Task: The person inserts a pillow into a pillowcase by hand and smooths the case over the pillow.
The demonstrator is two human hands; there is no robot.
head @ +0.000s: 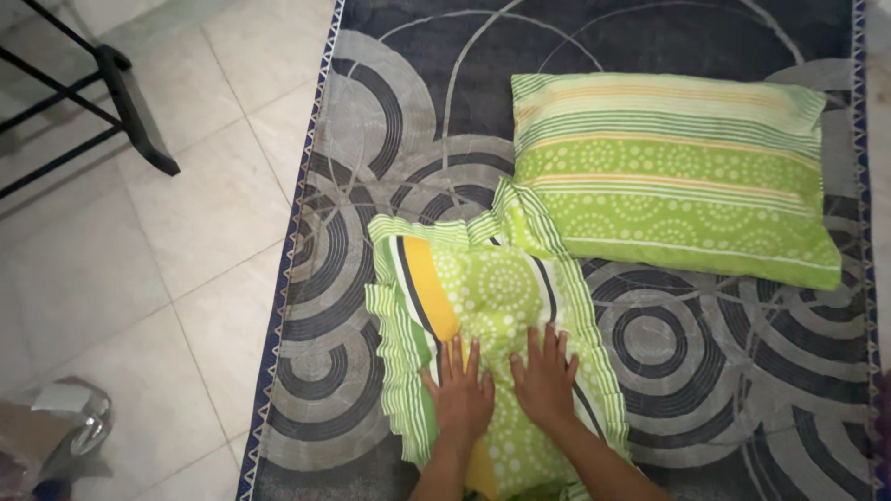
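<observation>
Under the spread fingers, both hands, left and right, pressed flat, smoothing the cushion; pillow lay beyond.

A brown cardboard box, partly cut off by the frame, sits on the tiled floor at lower left; no labels, signs or screens appear.

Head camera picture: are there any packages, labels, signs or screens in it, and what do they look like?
No labels, signs or screens show.
Brown box-like thing: bottom left corner on the tiled floor, blurred; may be a package, cannot tell.
Shiny clear thing: beside the box, too blurred to tell what it is.
Both hands, left hand and right hand, press flat on a green frilled cushion, no package.
</observation>
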